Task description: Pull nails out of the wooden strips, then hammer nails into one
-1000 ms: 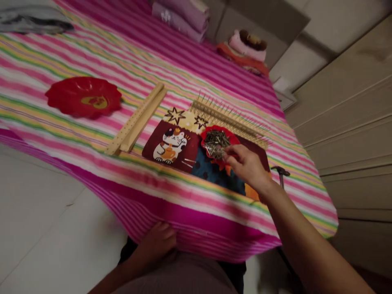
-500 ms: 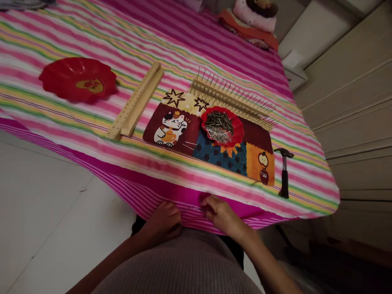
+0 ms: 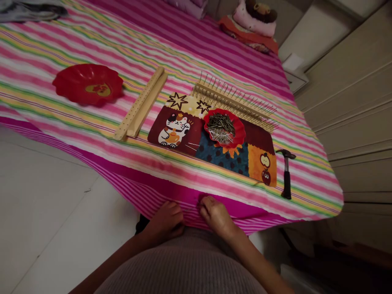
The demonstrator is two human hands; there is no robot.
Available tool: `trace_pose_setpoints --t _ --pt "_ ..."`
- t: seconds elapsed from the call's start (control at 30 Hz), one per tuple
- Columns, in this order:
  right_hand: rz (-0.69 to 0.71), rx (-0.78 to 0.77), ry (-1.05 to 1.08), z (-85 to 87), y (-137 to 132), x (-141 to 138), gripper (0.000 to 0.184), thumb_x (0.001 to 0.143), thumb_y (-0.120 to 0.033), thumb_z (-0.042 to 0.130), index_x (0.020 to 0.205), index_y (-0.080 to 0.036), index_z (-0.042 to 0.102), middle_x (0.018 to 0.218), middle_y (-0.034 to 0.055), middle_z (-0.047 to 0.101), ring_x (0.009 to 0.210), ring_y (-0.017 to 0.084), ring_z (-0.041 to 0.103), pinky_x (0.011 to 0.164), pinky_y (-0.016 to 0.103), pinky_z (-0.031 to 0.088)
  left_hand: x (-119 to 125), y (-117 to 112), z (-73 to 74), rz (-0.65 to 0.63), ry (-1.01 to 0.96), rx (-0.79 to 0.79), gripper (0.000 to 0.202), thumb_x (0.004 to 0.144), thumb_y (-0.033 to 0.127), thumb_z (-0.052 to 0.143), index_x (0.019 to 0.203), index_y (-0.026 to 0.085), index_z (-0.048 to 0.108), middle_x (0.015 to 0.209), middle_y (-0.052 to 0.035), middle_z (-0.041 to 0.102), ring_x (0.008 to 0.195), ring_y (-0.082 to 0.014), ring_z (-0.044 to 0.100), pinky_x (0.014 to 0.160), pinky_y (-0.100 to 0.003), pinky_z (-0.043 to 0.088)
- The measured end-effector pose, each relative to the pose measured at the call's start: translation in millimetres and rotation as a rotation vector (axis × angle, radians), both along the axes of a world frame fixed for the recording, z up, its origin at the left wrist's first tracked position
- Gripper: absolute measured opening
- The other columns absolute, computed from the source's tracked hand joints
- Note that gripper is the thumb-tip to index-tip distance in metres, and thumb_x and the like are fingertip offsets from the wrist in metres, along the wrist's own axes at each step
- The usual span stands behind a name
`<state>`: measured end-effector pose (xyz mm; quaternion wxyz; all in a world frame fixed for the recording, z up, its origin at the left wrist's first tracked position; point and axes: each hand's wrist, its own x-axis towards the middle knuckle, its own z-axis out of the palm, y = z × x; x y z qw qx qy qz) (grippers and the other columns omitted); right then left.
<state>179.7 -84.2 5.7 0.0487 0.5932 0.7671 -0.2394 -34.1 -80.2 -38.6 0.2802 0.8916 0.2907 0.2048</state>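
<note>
Along the near edge of the striped pink, white, yellow and green cloth (image 3: pixel 147 161), your bare left hand (image 3: pixel 167 220) is curled, fingers folded under, and your bare right hand (image 3: pixel 216 214), just to its right, has thumb and fingertips drawn together. Your left palm is hidden and the right fingertips are dim, so what either hand grasps cannot be told. Farther off, the heap of thin metal nails (image 3: pixel 221 125) sits in a small red scalloped bowl (image 3: pixel 240 131), which covers part of a patchwork-printed mat (image 3: pixel 260 134); two loose nails (image 3: pixel 192 145) lie left of it. On the mat's far side stands a pale wooden block set with upright nails (image 3: pixel 232 99). A grey cloth bundle (image 3: pixel 30 11) at far left is cut off. You have a strip of open cloth between mat and near edge; a black-handled claw hammer (image 3: pixel 286 173) bounds the right, a pale drilled wooden bar (image 3: pixel 141 102) and large red scalloped plate (image 3: pixel 79 83) the left.
</note>
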Motion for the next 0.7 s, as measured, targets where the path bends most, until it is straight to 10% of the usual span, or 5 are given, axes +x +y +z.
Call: trace_pose_setpoints --t 0.33,0.5,0.7 --pt "0.223 0.002 0.008 -5.4 13.2 -24.9 0.018 0.082 -0.009 0.052 0.094 -0.012 0.065 0.091 0.0121 0.069 0.083 0.023 0.064 0.073 0.03 0.047 -0.4 -4.1 -11.7 0.035 0.008 0.061 0.012 0.077 0.02 0.064 0.071 0.019 0.053 0.073 0.0009 0.056 0.073 -0.0162 0.046 0.066 -0.031 0.028" --pt "0.011 0.358 0.214 56.8 66.9 10.7 0.018 0.09 -0.02 0.044 0.092 -0.018 0.061 0.084 0.0075 0.066 0.077 0.019 0.062 0.071 0.027 0.048 2.9 -4.4 -16.9 0.032 0.039 0.065 0.014 0.076 0.02 0.062 0.069 0.02 0.05 0.073 0.0006 0.057 0.073 -0.0159 0.047 0.066 -0.031 0.03" --pt "-0.161 0.675 -0.026 111.5 169.5 58.6 0.016 0.086 -0.025 0.051 0.093 -0.018 0.063 0.086 0.0104 0.063 0.077 0.024 0.061 0.071 0.035 0.047 6.8 1.9 0.8 0.004 -0.021 0.022 0.009 0.081 0.019 0.058 0.075 0.02 0.052 0.076 0.0 0.06 0.074 -0.0158 0.05 0.066 -0.029 0.033"
